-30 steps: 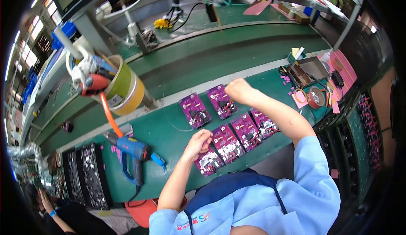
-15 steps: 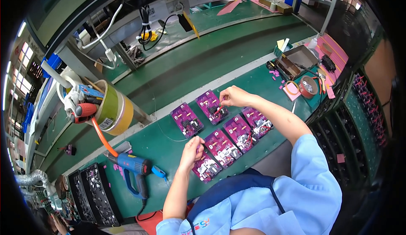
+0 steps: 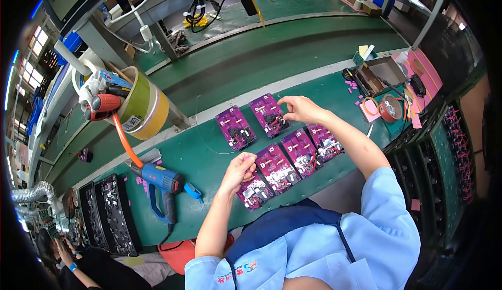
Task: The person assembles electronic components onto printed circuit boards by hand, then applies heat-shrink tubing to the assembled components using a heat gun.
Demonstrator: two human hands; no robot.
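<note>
Six purple circuit boards (image 3: 276, 169) are laid in two rows on a green bench (image 3: 212, 167), flanked by a blue heat gun (image 3: 163, 178) and black trays (image 3: 116, 211) to the left and a grey box (image 3: 391, 72) to the right. The left hand's (image 3: 239, 172) fingers are curled together over the front-left board; whether anything is pinched cannot be told. The right hand's (image 3: 306, 109) thumb and forefinger are parted beside the rear-right board. Windows (image 3: 35, 44) are seen far left; a co-worker (image 3: 97, 271) is seen lower left.
</note>
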